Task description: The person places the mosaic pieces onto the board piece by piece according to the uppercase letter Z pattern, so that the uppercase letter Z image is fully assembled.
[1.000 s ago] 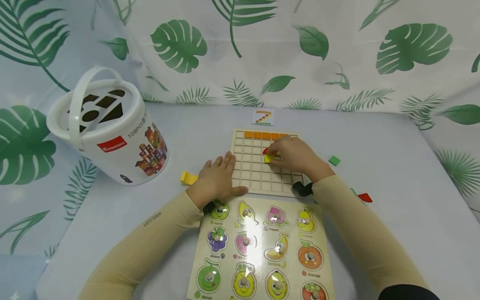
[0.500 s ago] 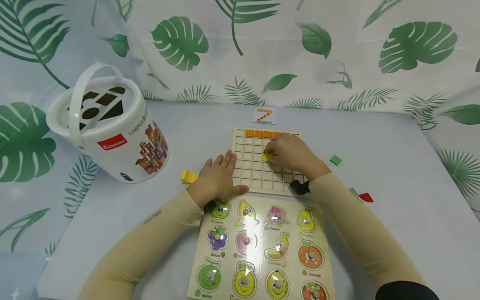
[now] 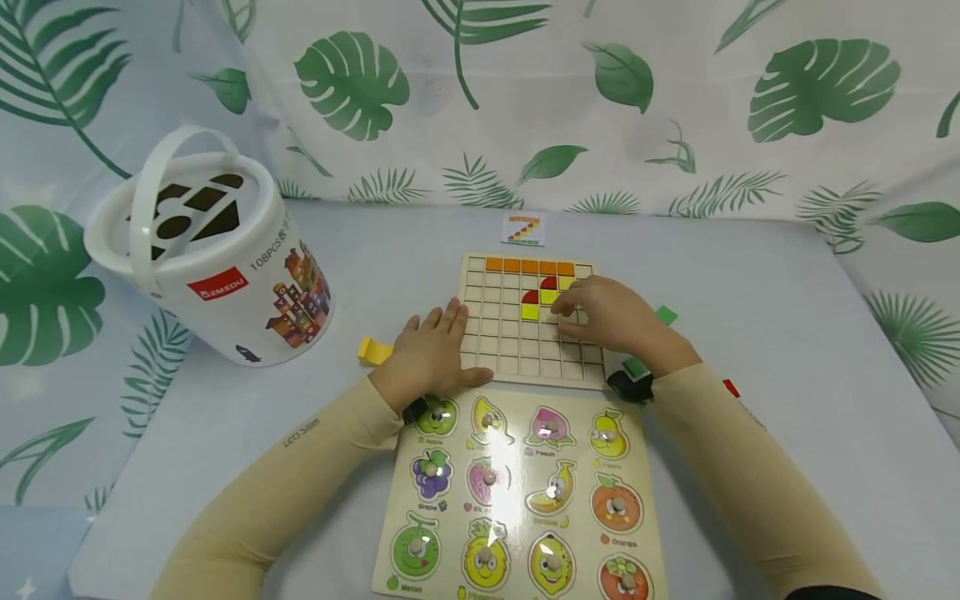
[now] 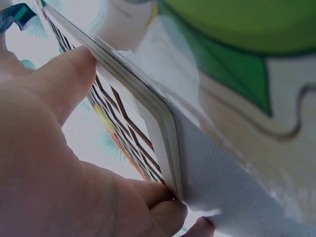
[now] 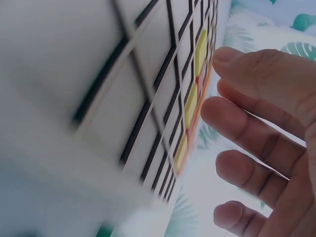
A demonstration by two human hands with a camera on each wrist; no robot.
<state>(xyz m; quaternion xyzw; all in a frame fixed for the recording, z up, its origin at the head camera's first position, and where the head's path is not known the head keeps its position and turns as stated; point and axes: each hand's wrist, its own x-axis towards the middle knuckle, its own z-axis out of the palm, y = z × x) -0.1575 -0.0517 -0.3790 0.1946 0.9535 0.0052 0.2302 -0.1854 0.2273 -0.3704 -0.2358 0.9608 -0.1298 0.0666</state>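
Observation:
A wooden grid board (image 3: 502,350) lies flat on the table, with a row of orange square tiles (image 3: 529,267) near its far edge. Below that row, yellow square tiles (image 3: 530,312) and red rounded tiles (image 3: 531,297) form a diagonal. My left hand (image 3: 431,354) rests at the board's left edge, thumb and fingers spread; in the left wrist view they touch its rim (image 4: 168,133). Over the board's right side hovers my right hand (image 3: 618,317), fingers loosely bent and holding nothing, as the right wrist view also shows (image 5: 261,118).
A fruit knob puzzle (image 3: 517,500) lies nearest the person. A white bucket (image 3: 217,267) stands at the left. A yellow block (image 3: 372,352) lies beside the left hand; green tiles (image 3: 666,315) and a red piece (image 3: 731,387) lie at the right. A small pattern card (image 3: 523,229) lies behind the board.
My right hand has let go of the yellow tile and moved right, uncovering the diagonal of red and yellow tiles. The left hand stays at the board's edge.

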